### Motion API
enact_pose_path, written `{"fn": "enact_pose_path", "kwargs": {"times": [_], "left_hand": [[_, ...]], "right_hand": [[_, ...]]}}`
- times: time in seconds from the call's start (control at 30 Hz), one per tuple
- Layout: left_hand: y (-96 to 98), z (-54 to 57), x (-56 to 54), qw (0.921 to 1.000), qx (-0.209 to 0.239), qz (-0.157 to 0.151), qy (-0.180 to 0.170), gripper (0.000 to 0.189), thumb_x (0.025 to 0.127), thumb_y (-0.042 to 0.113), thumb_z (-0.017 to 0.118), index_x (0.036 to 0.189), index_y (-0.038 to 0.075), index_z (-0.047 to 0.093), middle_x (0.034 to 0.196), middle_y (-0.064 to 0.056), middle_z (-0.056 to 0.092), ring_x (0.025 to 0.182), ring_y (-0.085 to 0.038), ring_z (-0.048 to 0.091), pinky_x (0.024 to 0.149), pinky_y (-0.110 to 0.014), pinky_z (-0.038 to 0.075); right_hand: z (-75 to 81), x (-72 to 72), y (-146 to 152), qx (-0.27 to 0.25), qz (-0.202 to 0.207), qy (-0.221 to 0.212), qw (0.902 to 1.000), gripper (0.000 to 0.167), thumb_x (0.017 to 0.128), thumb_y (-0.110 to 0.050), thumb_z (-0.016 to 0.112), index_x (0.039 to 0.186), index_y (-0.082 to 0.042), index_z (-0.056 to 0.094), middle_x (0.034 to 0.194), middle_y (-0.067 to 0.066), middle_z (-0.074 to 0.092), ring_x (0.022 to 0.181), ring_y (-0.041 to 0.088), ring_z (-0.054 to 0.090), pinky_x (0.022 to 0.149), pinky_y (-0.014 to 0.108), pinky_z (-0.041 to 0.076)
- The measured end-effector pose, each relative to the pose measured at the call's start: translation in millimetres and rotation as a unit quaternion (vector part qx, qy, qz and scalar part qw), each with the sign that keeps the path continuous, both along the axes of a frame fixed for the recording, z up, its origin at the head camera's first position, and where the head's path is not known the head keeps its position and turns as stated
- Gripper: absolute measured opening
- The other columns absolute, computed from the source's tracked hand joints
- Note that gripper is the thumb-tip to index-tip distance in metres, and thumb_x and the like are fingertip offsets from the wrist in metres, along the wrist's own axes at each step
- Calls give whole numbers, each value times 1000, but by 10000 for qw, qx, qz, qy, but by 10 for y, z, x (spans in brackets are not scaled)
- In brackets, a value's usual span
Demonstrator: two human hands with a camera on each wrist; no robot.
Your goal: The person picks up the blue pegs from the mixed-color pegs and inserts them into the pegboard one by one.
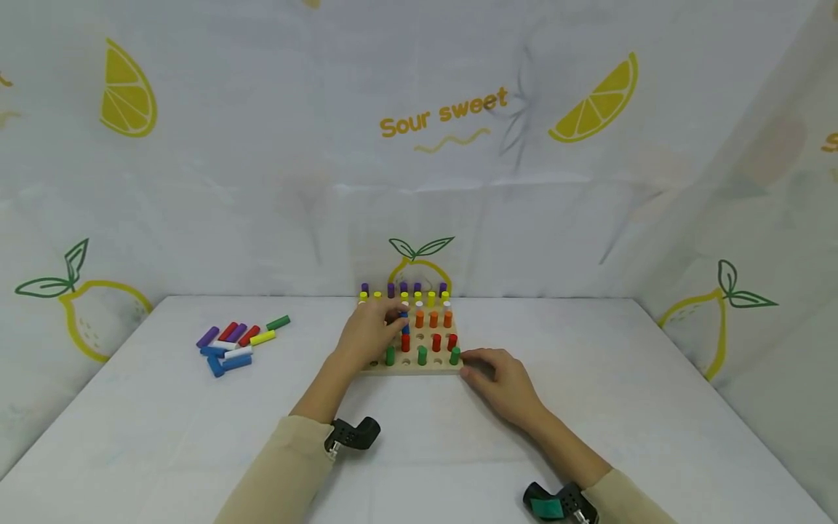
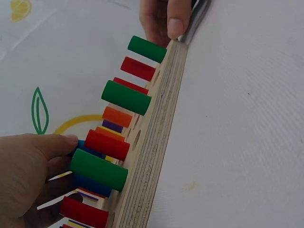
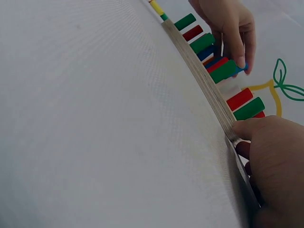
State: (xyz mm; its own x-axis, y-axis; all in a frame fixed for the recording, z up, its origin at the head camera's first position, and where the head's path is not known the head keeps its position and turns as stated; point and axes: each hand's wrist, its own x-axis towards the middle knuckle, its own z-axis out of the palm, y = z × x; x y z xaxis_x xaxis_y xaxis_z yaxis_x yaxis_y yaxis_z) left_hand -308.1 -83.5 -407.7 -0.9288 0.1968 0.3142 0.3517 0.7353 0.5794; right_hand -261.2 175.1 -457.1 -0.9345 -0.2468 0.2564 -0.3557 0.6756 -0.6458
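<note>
A wooden pegboard stands on the table with coloured pegs in rows: green in front, then red, orange, white, yellow and purple. My left hand reaches over its left side, thumb and fingers pinching a blue peg among the pegs. Another blue peg shows lower down, behind a green peg in the left wrist view. At the front right corner my right hand rests its thumb and fingers against the board's edge, beside the green corner peg. Left fingers cover part of the board's left rows.
To the left lies a loose pile of pegs, with purple, red, blue, white, yellow and green ones. A lemon-printed white curtain hangs behind the table and along both sides.
</note>
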Motion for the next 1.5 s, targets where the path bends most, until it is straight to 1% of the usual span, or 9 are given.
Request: {"fn": "enact_pose_path", "kwargs": {"times": [0.1,0.3,0.47,0.7,0.97,1.17,1.27,1.5], "left_hand": [[-6,-27,-5,10000,-72,33,-32,22,94,20,72,116,14,75,95,-1,76,84,-14,64,78,-35,56],[-4,-81,-21,9997,-169,110,-103,24,93,21,74,117,16,76,102,-1,78,83,-13,63,78,-35,56],[-1,-98,-29,9997,-197,140,-56,23,93,21,74,116,17,76,101,-1,78,81,-13,63,77,-36,56],[9,-119,-44,9995,-207,249,-1,23,92,23,75,114,15,77,105,-1,79,94,-18,70,87,-40,58],[21,-128,-43,9996,-93,263,-3,23,91,21,76,113,14,77,101,-2,80,96,-18,72,89,-40,58],[22,-132,-37,9995,-143,281,-70,22,91,22,76,112,14,77,103,-1,80,101,-18,72,92,-41,58],[23,-128,-31,9993,-140,318,-113,22,91,22,76,112,14,77,104,-2,79,101,-19,72,92,-41,58],[42,-139,-27,9988,-355,332,-97,16,90,20,78,105,15,79,105,-1,78,102,-20,72,89,-40,59]], "right_hand": [[-4,-2,-4,-5,13,-7,10000,30,95,-22,71,124,-14,71,126,4,72,127,29,60,108,54,48],[-3,0,-4,-1,33,77,10000,30,94,-21,72,123,-14,71,125,4,72,126,29,61,108,54,48],[5,3,-13,13,5,88,10000,30,94,-20,72,123,-14,71,125,4,72,125,29,61,108,54,48],[8,4,-20,-5,-1,51,10000,30,93,-19,73,122,-13,72,124,4,72,125,28,61,107,53,49],[0,7,-16,23,-2,64,10000,30,93,-19,73,122,-13,72,123,4,73,124,28,62,107,53,49],[2,11,-16,29,-9,50,10000,30,93,-20,73,123,-13,72,124,4,73,125,29,61,107,53,49],[4,7,-18,22,-4,61,10000,30,93,-20,73,122,-13,72,123,4,73,124,28,62,107,53,49],[0,-1,-10,24,2,51,10000,30,94,-20,72,123,-13,72,124,5,72,125,29,61,108,54,48]]}}
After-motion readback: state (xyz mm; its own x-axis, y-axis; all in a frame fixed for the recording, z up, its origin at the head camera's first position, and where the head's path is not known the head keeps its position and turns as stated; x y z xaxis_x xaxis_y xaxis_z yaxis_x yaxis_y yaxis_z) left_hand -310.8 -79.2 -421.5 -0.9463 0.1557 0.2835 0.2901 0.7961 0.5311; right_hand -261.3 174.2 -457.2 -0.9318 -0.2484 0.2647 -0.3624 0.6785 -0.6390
